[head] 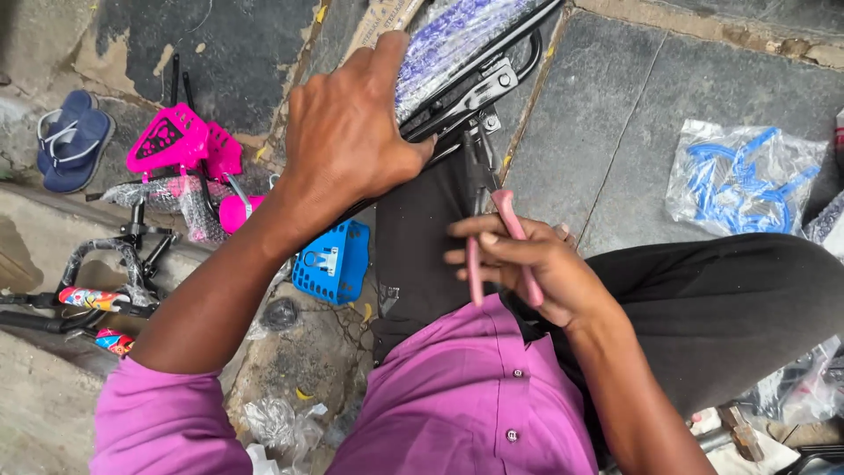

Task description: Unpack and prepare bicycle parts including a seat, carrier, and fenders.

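Observation:
My left hand (347, 132) presses down on a bicycle seat (457, 40) wrapped in clear plastic with a blue-purple pattern, gripping its near edge. Under the seat runs a black metal bracket (479, 92) with a clamp and bolt. My right hand (536, 268) is closed on pliers with pink handles (505, 233), whose dark jaws reach up to the bolt at the bracket. Both hands work above my lap, over black trousers and a magenta shirt.
A blue plastic basket (334, 262) lies on the stone floor by my left knee. Pink plastic bicycle parts (180, 141) and a black frame piece (97, 281) lie at the left, blue sandals (72, 136) beyond. A bag of blue plastic parts (747, 180) sits at right.

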